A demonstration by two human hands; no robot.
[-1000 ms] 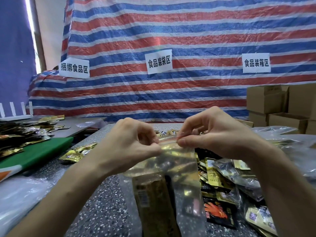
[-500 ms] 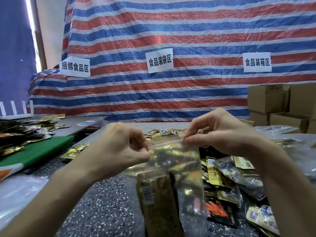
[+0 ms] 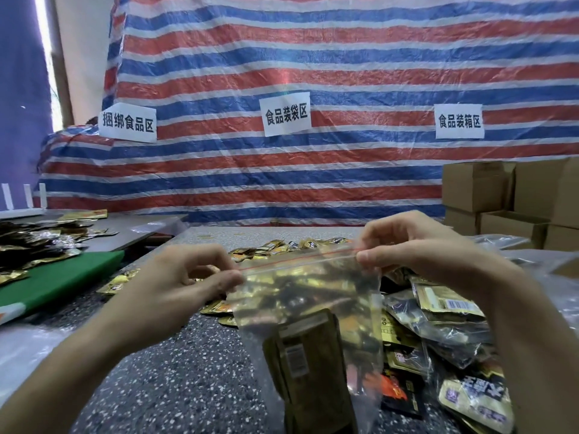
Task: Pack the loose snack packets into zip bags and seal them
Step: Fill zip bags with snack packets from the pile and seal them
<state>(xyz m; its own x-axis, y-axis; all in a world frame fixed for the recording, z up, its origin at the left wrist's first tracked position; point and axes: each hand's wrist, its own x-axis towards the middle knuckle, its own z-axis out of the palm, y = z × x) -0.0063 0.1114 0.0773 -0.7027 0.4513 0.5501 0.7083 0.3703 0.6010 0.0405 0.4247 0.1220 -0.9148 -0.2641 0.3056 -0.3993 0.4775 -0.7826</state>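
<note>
Sealing step: your left hand (image 3: 175,283) and right hand (image 3: 416,245) pinch the zip bag (image 3: 313,296) top corners. Next: press the zip line (image 3: 297,257) shut.

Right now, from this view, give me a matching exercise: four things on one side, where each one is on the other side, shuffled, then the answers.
Things:
1. zip bag
2. green board
3. cardboard boxes
4. snack packet heap

Places:
A. stacked at the far right
B. held up off the table by its red-lined top
C. lying flat at the left
D. on the table at lower right, partly behind the bag

Pairs: 1-B, 2-C, 3-A, 4-D
</note>
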